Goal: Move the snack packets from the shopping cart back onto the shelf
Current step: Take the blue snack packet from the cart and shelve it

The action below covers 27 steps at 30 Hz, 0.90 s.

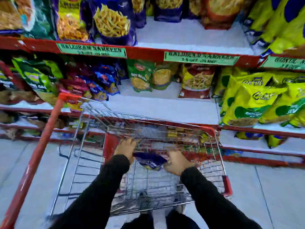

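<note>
Both sets of fingers close on one blue snack packet inside the shopping cart: left hand at its 10 o'clock corner, right hand at 3 o'clock. Its long axis runs hand to hand. Bare shelf lies open at 12 o'clock, past the cart's rim.

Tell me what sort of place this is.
Most likely the snack aisle of a grocery shop. Red-edged shelves hold rows of snack packets, green printed labels run along the shelf edge, and a wire shopping cart stands in front.
</note>
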Each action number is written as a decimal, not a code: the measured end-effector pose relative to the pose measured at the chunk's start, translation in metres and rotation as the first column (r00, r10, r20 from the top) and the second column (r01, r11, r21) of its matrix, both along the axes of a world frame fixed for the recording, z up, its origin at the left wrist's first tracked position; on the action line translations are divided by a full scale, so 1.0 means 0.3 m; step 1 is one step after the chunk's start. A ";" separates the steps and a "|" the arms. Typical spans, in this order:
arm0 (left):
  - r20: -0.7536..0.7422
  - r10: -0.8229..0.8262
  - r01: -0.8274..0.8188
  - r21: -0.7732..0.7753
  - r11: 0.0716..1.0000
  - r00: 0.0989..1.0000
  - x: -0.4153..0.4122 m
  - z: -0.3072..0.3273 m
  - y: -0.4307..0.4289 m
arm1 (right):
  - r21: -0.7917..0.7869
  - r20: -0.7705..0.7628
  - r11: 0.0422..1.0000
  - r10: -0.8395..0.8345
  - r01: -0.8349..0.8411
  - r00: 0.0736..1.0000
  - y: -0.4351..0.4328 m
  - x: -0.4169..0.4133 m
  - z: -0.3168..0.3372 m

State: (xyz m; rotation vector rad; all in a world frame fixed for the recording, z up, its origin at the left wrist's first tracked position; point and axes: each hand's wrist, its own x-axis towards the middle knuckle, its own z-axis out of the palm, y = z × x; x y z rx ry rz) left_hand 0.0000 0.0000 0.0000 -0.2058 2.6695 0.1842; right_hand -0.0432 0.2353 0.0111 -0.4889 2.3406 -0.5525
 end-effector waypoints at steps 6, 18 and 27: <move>0.138 0.198 -0.200 0.004 0.980 0.971 0.027 -0.129 0.026 | 0.210 0.019 0.978 -0.004 0.000 1.000 -0.064 -0.013 -0.141; -0.195 0.464 -0.304 0.532 0.790 0.864 0.086 -0.132 -0.061 | -0.092 -0.131 0.979 -0.192 0.181 0.973 0.032 -0.054 -0.093; -0.216 0.695 -0.131 0.903 0.409 0.686 -0.011 0.243 -0.015 | -0.607 -0.210 0.777 -0.360 0.167 0.909 0.087 -0.130 0.278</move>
